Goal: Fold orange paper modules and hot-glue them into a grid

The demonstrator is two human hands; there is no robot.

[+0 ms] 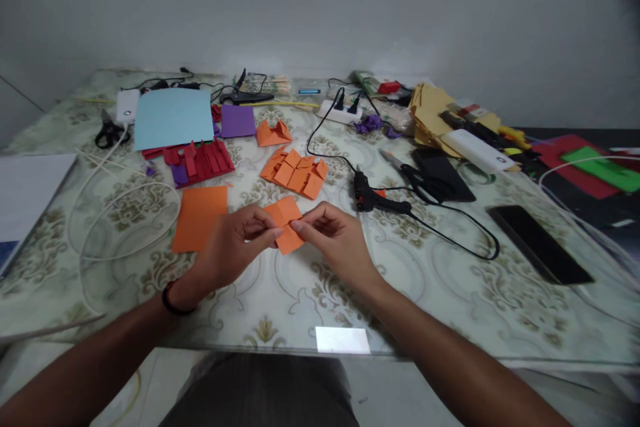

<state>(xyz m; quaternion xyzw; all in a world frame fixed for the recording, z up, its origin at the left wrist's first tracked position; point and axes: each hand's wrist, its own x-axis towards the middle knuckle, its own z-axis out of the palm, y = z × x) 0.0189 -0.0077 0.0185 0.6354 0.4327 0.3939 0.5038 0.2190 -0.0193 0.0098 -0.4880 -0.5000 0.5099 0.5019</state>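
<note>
Between my two hands is a small folded piece of orange paper (284,211) with creases across it, held just above the table. My left hand (237,240) pinches its left edge between thumb and fingers. On the opposite edge, the thumb and fingers of my right hand (335,237) are closed too. Just beyond lie folded orange paper pieces (295,172) set side by side, with one more folded orange piece (273,133) behind them. A flat orange sheet (200,213) rests beside my left hand, partly covered by it.
A black glue gun (377,197) with a looping cord lies right of my hands, near black-handled scissors (420,177) and a dark phone (540,243). Folded red paper (200,161), a light blue sheet (173,118) and a purple square (238,121) sit back left. A white cable (83,233) loops at left.
</note>
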